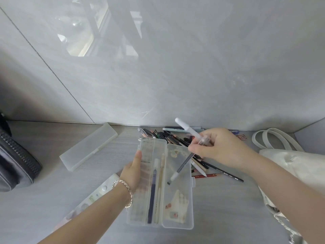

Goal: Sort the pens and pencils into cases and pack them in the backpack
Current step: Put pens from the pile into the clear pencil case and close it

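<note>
A clear plastic pencil case (177, 226) lies open on the table in front of me, with a dark blue pen (152, 192) and a pale pen beside it in its left half. My left hand (134, 171) grips the case's left edge. My right hand (218, 147) holds two pens above the open lid: a white capped pen (186, 126) pointing up and a grey pen (181, 169) pointing down into the case. A pile of pens and pencils (168, 136) lies behind the case against the wall.
A shut frosted case (88, 147) lies to the left. A dark zipped backpack (15, 166) sits at the far left edge. A white bag with handles (281, 155) stands at the right. Another patterned case (98, 194) lies under my left forearm.
</note>
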